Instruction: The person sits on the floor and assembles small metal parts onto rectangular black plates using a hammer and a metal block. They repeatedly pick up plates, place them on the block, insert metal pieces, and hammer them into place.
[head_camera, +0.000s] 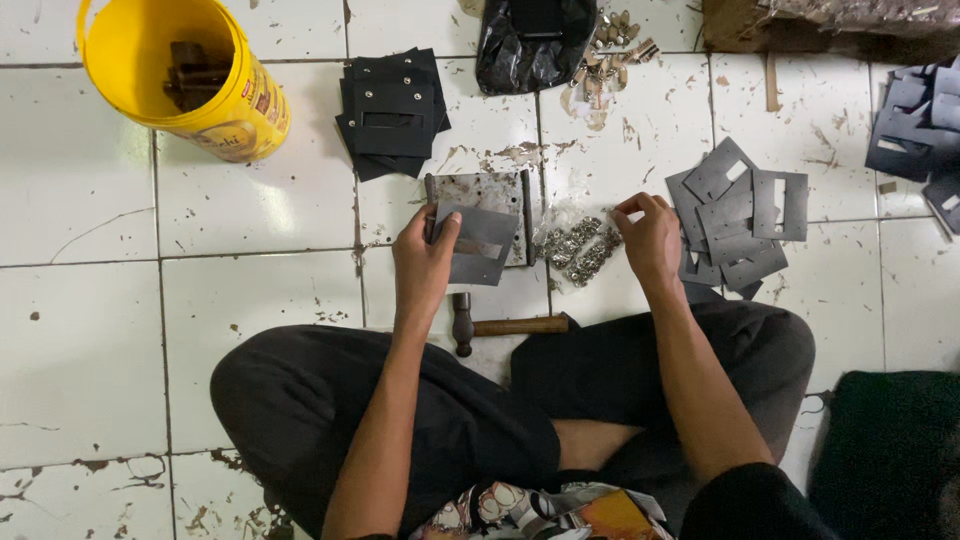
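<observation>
I sit cross-legged on a white tiled floor. My left hand holds a grey metal plate with a slot in it, over a worn steel block. My right hand has its fingers pinched at the edge of a pile of small silver rivets; whether it grips one I cannot tell. A hammer with a wooden handle lies on the floor just in front of my legs, between both hands.
A loose heap of grey slotted plates lies right of my right hand. A dark stack of plates sits behind the block. A yellow bucket stands far left. A black bag, metal fittings and more plates lie farther back.
</observation>
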